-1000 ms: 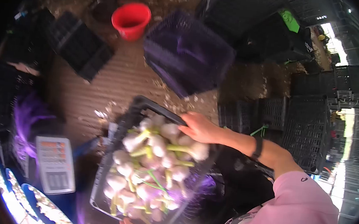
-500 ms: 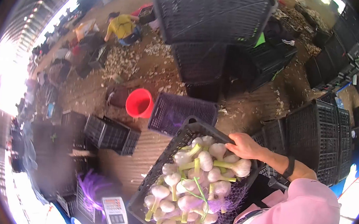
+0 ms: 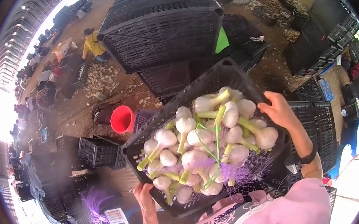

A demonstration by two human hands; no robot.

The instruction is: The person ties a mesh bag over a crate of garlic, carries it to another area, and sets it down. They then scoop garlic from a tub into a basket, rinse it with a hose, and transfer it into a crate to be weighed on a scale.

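Observation:
A black plastic crate [image 3: 227, 73] full of garlic bulbs [image 3: 194, 160] with cut green stems is held up, tilted, in front of my body. My right hand [image 3: 278, 110] grips its right rim, the thumb pointing over the edge. At the lower left, my left hand [image 3: 145, 199] is closed on the opposite rim, its fingers partly hidden by the crate. Among the bulbs lie a purple mesh bag [image 3: 242, 171] and a green tie [image 3: 216, 151].
Stacked black crates [image 3: 165, 29] stand just beyond the held crate. A red bucket [image 3: 122, 119] sits on the floor to the left, near another crate [image 3: 98, 152]. A scale [image 3: 117, 221] and purple netting [image 3: 94, 202] are lower left. Farther off, a person in yellow [image 3: 93, 44] bends over.
The garlic crate has risen and moved away from my body, toward the stacked crates. My left hand has come more fully into view on its rim.

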